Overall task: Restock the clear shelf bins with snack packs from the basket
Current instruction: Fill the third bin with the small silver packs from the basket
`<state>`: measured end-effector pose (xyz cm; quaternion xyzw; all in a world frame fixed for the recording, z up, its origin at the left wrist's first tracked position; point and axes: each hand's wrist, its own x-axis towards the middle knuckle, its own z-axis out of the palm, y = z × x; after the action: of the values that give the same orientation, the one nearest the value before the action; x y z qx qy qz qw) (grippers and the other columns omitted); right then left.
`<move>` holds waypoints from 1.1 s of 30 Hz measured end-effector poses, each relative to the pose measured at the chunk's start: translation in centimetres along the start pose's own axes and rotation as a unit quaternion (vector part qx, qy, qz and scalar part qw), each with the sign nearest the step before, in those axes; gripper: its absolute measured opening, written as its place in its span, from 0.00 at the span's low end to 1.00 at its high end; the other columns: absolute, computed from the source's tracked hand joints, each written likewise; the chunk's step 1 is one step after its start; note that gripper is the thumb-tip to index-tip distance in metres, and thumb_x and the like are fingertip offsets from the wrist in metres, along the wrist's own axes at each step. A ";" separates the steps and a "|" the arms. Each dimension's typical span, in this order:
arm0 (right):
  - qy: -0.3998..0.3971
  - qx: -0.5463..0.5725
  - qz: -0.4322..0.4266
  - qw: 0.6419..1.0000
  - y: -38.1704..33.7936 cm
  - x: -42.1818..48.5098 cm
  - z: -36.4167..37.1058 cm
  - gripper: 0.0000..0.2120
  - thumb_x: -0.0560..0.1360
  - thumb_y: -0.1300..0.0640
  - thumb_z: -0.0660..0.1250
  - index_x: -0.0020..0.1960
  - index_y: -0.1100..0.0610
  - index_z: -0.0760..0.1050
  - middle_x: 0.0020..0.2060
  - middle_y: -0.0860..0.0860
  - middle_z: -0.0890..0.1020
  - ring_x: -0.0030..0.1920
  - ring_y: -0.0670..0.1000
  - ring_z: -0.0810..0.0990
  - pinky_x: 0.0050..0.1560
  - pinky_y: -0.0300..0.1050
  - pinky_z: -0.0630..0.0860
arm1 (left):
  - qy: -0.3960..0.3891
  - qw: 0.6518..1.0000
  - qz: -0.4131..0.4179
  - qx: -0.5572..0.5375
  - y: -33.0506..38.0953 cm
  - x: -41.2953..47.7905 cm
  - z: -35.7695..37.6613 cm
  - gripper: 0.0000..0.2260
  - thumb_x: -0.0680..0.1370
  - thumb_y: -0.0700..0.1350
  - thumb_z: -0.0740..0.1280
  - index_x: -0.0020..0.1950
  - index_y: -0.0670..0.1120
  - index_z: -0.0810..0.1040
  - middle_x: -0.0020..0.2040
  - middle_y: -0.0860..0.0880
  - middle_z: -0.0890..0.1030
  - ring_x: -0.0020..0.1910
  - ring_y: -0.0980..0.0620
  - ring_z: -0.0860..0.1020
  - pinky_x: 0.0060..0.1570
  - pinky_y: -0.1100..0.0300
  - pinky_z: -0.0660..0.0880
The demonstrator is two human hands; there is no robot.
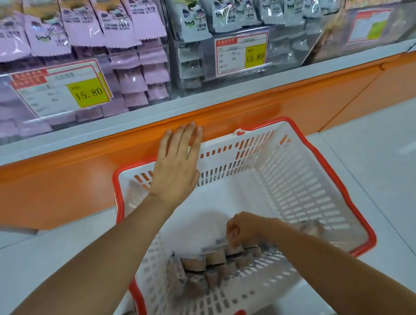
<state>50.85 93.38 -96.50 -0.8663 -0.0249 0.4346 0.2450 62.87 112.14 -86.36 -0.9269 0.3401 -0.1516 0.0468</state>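
A white basket (301, 183) with a red rim stands on the floor against the orange shelf base. Several small snack packs (208, 264) lie at its near end. My right hand (245, 230) is down inside the basket, fingers curled and pinching the top of one pack in that pile. My left hand (178, 164) is stretched out flat, fingers straight, over the basket's far left rim, its fingertips at the orange base. Above, clear shelf bins hold purple packs (133, 71) on the left and grey-white packs (194, 24) in the middle.
The orange shelf base (296, 105) runs across under a pale ledge (222, 93). Yellow price tags (88, 92) reading 15.80 hang on the bin fronts. A third bin at the far right (369, 23) is blurred. Pale floor (384, 146) lies right of the basket.
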 end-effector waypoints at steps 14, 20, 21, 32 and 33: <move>0.014 -0.023 0.005 1.000 -0.3 0.0 0.3 0.06 0.74 0.58 0.71 0.49 0.61 0.82 0.46 0.53 0.82 0.49 0.51 0.79 0.49 0.39 0.71 | -0.028 0.999 -0.003 0.017 0.1 0.0 -1.0 0.40 0.75 0.53 0.68 0.80 0.40 0.54 0.78 0.39 0.60 0.77 0.40 0.59 0.76 0.45 0.46; 0.127 0.098 -0.007 0.987 -0.2 -3.0 -4.3 0.02 0.76 0.59 0.70 0.44 0.54 0.78 0.44 0.47 0.80 0.43 0.48 0.80 0.46 0.40 0.77 | -0.032 0.998 0.000 -0.056 0.1 0.2 -2.3 0.36 0.74 0.48 0.71 0.78 0.41 0.61 0.77 0.37 0.62 0.76 0.39 0.60 0.77 0.43 0.49; 0.162 0.126 -0.007 0.979 -0.4 -3.6 -5.4 0.03 0.75 0.60 0.71 0.44 0.55 0.78 0.42 0.47 0.81 0.41 0.47 0.80 0.44 0.39 0.78 | -0.021 0.997 0.011 -0.071 0.1 0.2 -2.5 0.34 0.72 0.46 0.73 0.76 0.41 0.66 0.75 0.37 0.65 0.75 0.38 0.62 0.76 0.42 0.49; 0.363 0.298 -0.126 0.874 -4.3 -11.3 -13.9 0.02 0.75 0.67 0.68 0.45 0.62 0.77 0.38 0.53 0.81 0.37 0.44 0.79 0.41 0.37 0.77 | -0.032 0.943 0.063 -0.326 3.3 2.3 -5.5 0.14 0.80 0.48 0.67 0.66 0.50 0.76 0.60 0.51 0.78 0.60 0.50 0.74 0.58 0.57 0.69; 0.364 0.306 -0.141 0.868 -4.5 -11.8 -14.3 0.02 0.77 0.66 0.68 0.46 0.62 0.77 0.39 0.53 0.81 0.38 0.45 0.80 0.42 0.39 0.78 | -0.011 0.934 0.031 -0.355 3.4 2.8 -6.1 0.10 0.81 0.45 0.66 0.62 0.50 0.79 0.56 0.52 0.80 0.55 0.51 0.76 0.52 0.59 0.71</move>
<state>55.22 88.53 -78.63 -0.8321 0.0788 0.0350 0.5479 60.91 107.85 -80.51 -0.8736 0.3997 -0.0094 -0.2775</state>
